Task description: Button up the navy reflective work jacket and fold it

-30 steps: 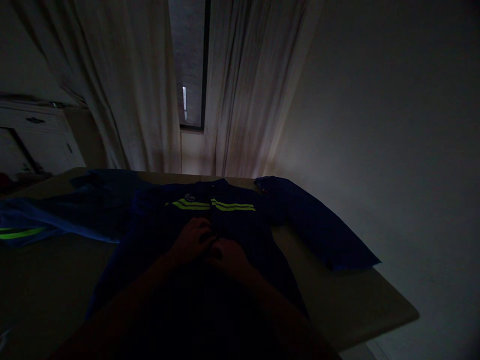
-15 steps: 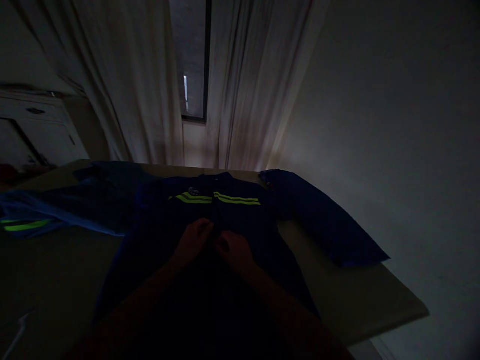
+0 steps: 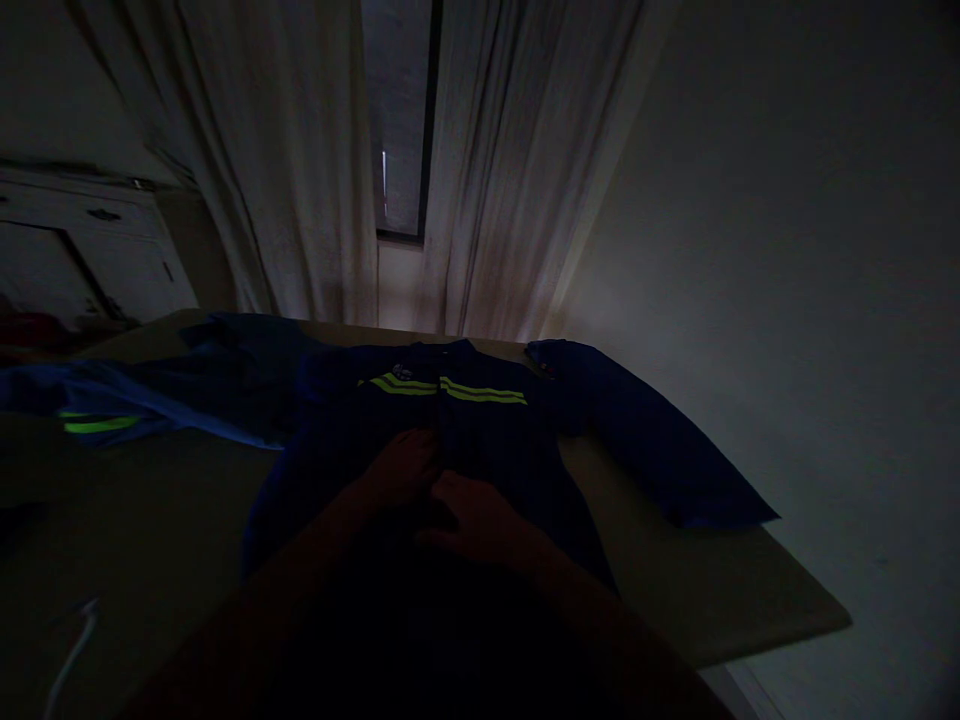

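A dark blue work jacket [image 3: 495, 430] with yellow-green reflective stripes across the chest lies face up on a table [image 3: 712, 590]. Its right sleeve [image 3: 652, 450] stretches out to the table's right edge. My left hand [image 3: 401, 465] and my right hand [image 3: 476, 515] meet at the jacket's front closure, just below the stripes, fingers curled onto the fabric. The room is very dark, so the fingertips are hard to make out.
A second blue garment [image 3: 112, 400] with a reflective stripe lies at the table's left. Pale curtains [image 3: 292, 170] hang behind around a narrow window. A white cabinet [image 3: 90, 260] stands at the far left. A bare wall fills the right side.
The view has shifted a little to the left. Both hands stay together at the jacket's front, the right hand now slightly lower and nearer me.
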A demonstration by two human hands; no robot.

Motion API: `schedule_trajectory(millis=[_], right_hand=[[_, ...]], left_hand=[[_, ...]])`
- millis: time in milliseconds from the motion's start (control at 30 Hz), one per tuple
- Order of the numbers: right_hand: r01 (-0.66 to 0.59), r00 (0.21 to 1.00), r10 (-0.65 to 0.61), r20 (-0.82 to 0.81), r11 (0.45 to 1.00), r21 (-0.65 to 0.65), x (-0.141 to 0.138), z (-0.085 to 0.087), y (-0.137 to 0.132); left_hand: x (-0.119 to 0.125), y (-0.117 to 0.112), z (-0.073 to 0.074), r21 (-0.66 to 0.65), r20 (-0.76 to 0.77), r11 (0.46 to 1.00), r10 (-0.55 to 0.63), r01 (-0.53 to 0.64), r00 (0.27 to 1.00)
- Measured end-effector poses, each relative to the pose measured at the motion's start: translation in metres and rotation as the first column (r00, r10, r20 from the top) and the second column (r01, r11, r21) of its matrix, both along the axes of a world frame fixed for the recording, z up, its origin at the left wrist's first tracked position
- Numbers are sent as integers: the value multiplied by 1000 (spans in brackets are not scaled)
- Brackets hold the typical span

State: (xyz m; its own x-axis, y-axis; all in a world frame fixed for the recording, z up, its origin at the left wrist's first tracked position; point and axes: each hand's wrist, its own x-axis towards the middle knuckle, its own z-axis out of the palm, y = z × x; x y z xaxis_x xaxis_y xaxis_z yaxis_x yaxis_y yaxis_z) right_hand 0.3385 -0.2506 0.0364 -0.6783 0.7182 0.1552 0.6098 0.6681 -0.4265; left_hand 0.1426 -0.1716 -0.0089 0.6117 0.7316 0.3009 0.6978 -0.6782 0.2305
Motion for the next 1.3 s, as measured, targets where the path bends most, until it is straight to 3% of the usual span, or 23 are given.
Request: schedule_trajectory(millis=[100,233,433,600,700,833,1000,1067,1167,1233,1300], right_hand=[[87,989,-83,120,996,-31,-4,2,-15],[210,975,-197,98,968,-140,-3,-9,-21],[-18,997,9,-80,993,-113,6,-14,-17],[-24,999,27,44,998,-56,10,-16,-17],[-26,996,23,91,999,29,10,-20,-20],[57,998,-59,29,996,65,8,-20,-22],[175,976,-188,-111,977,-121,6,-17,-18],[241,955,-261,-143,960,-143,7,-17,-16],[199,957,-219,-192,973,-121,12,-15,-16],[42,975,-65,-212,993,-112,14,-10,-19],[-122,980,101,-174,986,-116,15,-5,-23]], left_hand=[[3,-1,7,25,25,1000,14,-15,1000],[-1,-29,5,-15,81,1000,-18,20,997],[-16,-57,3,-262,280,962,3,74,960],[-17,-61,16,-299,232,947,-45,116,972],[-14,-65,19,-345,235,934,-9,92,972],[-6,-67,19,-530,395,844,156,86,905],[0,-62,20,-602,529,793,306,96,791],[-4,-58,22,-665,546,729,329,160,771],[-13,-58,23,-705,536,645,211,295,817],[-17,-63,24,-651,491,680,37,338,870],[-19,-72,26,-555,406,765,-94,327,909]])
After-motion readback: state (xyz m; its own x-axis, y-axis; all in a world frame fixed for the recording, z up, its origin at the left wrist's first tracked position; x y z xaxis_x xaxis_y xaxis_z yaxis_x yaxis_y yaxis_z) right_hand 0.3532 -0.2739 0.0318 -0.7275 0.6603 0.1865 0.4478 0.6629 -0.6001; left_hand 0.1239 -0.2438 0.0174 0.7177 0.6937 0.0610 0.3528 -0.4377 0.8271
